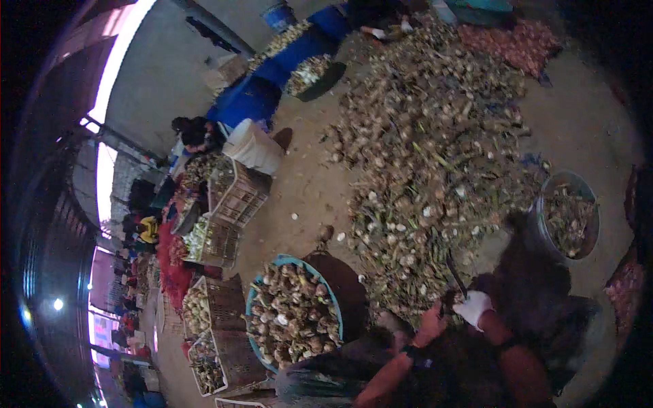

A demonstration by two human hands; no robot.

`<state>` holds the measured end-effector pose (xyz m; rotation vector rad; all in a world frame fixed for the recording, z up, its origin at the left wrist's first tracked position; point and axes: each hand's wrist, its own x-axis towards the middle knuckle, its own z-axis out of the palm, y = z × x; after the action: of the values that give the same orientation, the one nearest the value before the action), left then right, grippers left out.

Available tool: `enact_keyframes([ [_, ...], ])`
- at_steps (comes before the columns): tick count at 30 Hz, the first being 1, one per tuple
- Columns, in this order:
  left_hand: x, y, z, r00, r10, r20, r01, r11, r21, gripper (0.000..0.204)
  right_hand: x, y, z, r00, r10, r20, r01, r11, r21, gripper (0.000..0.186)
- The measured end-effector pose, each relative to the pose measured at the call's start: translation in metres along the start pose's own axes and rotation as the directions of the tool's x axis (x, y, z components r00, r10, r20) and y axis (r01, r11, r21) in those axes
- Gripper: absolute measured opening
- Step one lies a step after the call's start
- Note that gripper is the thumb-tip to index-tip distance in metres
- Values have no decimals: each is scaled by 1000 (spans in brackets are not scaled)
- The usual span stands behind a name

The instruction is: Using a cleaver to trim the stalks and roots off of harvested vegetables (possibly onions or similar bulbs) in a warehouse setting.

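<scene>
My right hand (pixel 474 307), in a white glove, is closed around the lower end of a dark, slightly curved knife (pixel 456 275), whose blade points up and away from me. Close beside it on the left, my bare left hand (pixel 430 328) has its fingers curled in; what they hold, if anything, is too dark and small to make out. Both hands are over the near edge of a broad pile of garlic bulbs (pixel 415 177) mixed with stalks and trimmings. Left of my leg stands a turquoise tub (pixel 333 299) heaped with garlic bulbs (pixel 289 313).
A bucket (pixel 544 221) of stalks stands to the right. Crates (pixel 235 197) and a white bucket (pixel 255 148) line the left side. Blue barrels (pixel 248 102) and a red net sack (pixel 517 44) lie farther off. A person (pixel 197 132) sits by the crates.
</scene>
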<state>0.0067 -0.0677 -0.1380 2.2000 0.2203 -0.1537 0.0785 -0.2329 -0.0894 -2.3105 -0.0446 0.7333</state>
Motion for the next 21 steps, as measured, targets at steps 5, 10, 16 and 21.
enact_keyframes([
  [5, -25, -35, -3, 985, 170, 0, -169, 977, 130, 35, -29, -41, -10, 999, 15, 50, -17, 999, 47, 32],
  [10, -20, -144, -57, 961, -261, -86, 219, 536, 815, 42, -23, -69, -3, 985, -172, 18, 173, 985, -24, 36],
  [16, 18, -161, -93, 895, 71, -440, 179, 847, 500, 29, 6, -41, -35, 990, -98, -97, 101, 994, 29, 47],
  [21, 8, -184, -108, 867, -345, -360, 363, 932, -20, 38, 9, -53, -31, 998, -43, -46, 43, 999, -4, 46],
])
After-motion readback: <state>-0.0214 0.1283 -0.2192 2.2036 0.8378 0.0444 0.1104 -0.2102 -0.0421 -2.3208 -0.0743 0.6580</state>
